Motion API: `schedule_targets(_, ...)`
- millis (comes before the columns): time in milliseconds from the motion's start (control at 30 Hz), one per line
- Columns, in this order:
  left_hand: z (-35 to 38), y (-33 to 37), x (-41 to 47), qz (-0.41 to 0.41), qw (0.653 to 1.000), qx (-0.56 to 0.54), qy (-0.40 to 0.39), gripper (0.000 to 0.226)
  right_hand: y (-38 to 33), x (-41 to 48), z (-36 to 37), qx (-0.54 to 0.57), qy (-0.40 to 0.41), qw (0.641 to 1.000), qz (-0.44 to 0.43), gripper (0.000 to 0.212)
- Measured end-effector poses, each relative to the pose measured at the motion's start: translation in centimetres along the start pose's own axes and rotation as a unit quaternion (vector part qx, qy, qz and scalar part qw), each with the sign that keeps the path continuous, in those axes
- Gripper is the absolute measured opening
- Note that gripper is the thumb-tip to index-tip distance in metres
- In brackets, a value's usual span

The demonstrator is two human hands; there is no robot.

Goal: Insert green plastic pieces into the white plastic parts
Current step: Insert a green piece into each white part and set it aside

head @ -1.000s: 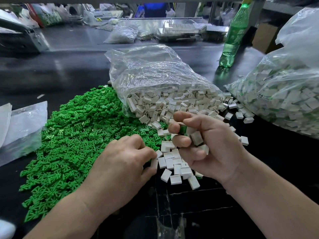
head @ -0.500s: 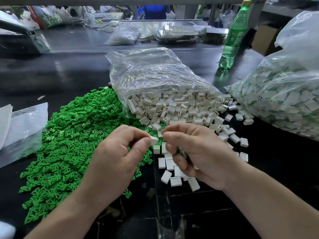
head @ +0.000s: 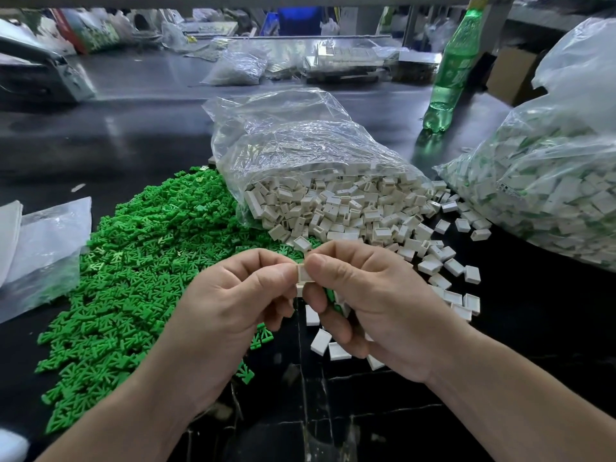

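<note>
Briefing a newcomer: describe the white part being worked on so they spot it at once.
Find the clear bag spilling white parts, then look below its mouth. The left hand and right hand pinch one white plastic part between them; unlike the loose ones around, it is gripped from both sides.

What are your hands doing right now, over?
Left hand and right hand both pinching one white part. Green pieces heaped at left. Nothing blocking.
</note>
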State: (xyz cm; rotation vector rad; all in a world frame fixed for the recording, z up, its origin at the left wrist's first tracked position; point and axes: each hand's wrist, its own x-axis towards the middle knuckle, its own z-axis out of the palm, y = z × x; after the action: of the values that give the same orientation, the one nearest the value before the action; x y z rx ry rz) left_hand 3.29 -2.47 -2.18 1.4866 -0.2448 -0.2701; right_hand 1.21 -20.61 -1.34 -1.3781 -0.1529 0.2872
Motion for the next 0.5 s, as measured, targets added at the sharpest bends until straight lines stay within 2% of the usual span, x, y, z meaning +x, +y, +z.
schedule_targets(67, -0.4, -0.1, -0.1, 0.043, 0.981, 0.179, 0.065, 0.015, -0.1, 0.0, -0.1, 0.025, 0.015, 0.999, 0.014, 0.019)
schedule_targets(133, -1.3, 0.0, -0.1, 0.101, 0.923, 0.348, 0.126, 0.008, -0.3, 0.2, -0.3, 0.062, 0.029, 0.997, 0.02, 0.019)
schedule_targets(167, -1.9, 0.1, 0.0, 0.113, 0.887, 0.428, 0.131, 0.016, -0.4, 0.3, -0.6, 0.076, 0.035, 0.996, 0.021, 0.019)
schedule_targets(233, -2.4, 0.0, 0.2, 0.078, 0.809, 0.576, 0.088, 0.047, -0.4, 0.5, -1.0, 0.098, 0.043, 0.994, 0.023, 0.02)
schedule_targets(300, -2.4, -0.3, 0.4, 0.025, 0.74, 0.671, 0.044, 0.07, -0.3, 0.7, -1.3, 0.111, 0.052, 0.992, 0.032, 0.018)
schedule_targets(333, -2.1, -0.5, 0.4, 0.019, 0.719, 0.694, 0.032, 0.072, -0.2, 0.7, -1.3, 0.117, 0.055, 0.991, 0.037, 0.018)
schedule_targets(400, -1.7, -0.6, 0.5, 0.045, 0.705, 0.708, 0.019, 0.06, 0.0, 0.8, -1.4, 0.121, 0.056, 0.99, 0.043, 0.019)
schedule_targets(500, -1.7, -0.8, 0.6, 0.1, 0.702, 0.705, 0.023, 0.034, 0.2, 0.9, -1.6, 0.116, 0.057, 0.99, 0.051, 0.016)
